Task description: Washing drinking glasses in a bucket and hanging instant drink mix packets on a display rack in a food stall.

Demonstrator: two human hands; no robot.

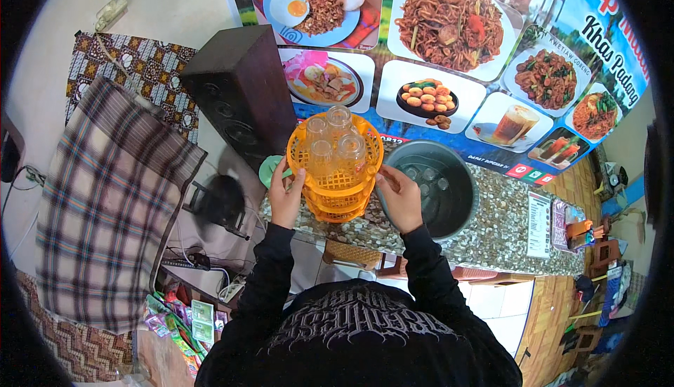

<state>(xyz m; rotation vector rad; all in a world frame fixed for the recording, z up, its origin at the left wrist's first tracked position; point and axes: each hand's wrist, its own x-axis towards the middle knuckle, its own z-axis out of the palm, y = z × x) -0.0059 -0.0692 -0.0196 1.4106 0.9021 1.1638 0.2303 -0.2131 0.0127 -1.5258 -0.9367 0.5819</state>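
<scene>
An orange plastic basket (342, 208), seemingly layered or stacked, stands near the counter's front edge. Several clear drinking glasses (349, 147) sit in its top. My left hand (285, 201) grips the basket's left side, thumb toward me. On the opposite side my right hand (401, 201) has its fingers closed on the rim. Just right of that hand is a dark grey basin (469, 210) holding water and several round, clear glass-like shapes (433, 178). Behind my left fingers a light green round item (267, 168) is partly hidden.
The speckled stone counter (502, 225) runs right, bearing a printed sheet (539, 225). A tall black speaker (242, 85) stands left of the basket. Food-picture banner (484, 96) hangs behind. At lower left are a fan (221, 201), cables and a plaid cloth (105, 211).
</scene>
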